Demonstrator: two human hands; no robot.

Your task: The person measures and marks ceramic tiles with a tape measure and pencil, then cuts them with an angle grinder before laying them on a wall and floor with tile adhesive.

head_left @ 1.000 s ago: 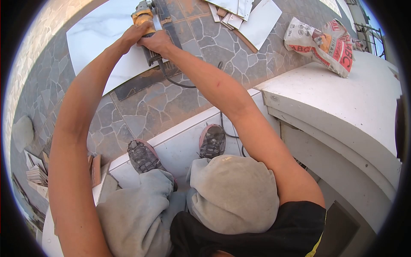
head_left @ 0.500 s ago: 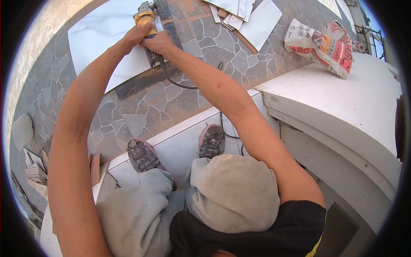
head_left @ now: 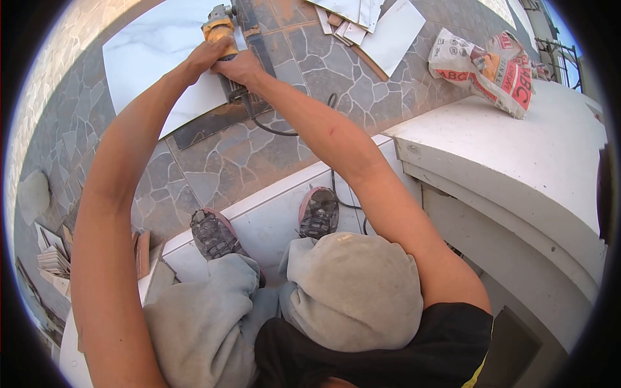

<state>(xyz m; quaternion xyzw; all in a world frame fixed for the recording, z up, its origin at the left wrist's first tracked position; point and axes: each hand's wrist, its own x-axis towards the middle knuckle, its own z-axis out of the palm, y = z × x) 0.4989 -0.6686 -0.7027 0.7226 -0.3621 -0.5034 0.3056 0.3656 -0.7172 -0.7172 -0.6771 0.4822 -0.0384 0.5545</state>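
Observation:
A yellow and grey angle grinder (head_left: 218,28) lies over the right edge of a large white tile (head_left: 145,68), its metal head pointing away from me. My left hand (head_left: 208,53) is closed around the yellow body. Just behind it, my right hand (head_left: 240,66) wraps the rear of the grinder, and a black cord (head_left: 272,131) runs back from there. Under the tile's edge a dark flat board (head_left: 207,128) shows. The grinder's disc is too small and partly hidden to make out clearly.
Broken white tile pieces (head_left: 393,39) lie on the stone-patterned floor (head_left: 239,158). A torn cement bag (head_left: 482,71) rests on the white curved ledge (head_left: 517,149) at right. Stacked tile offcuts (head_left: 53,262) are at left. My shoes stand on a white step (head_left: 275,216).

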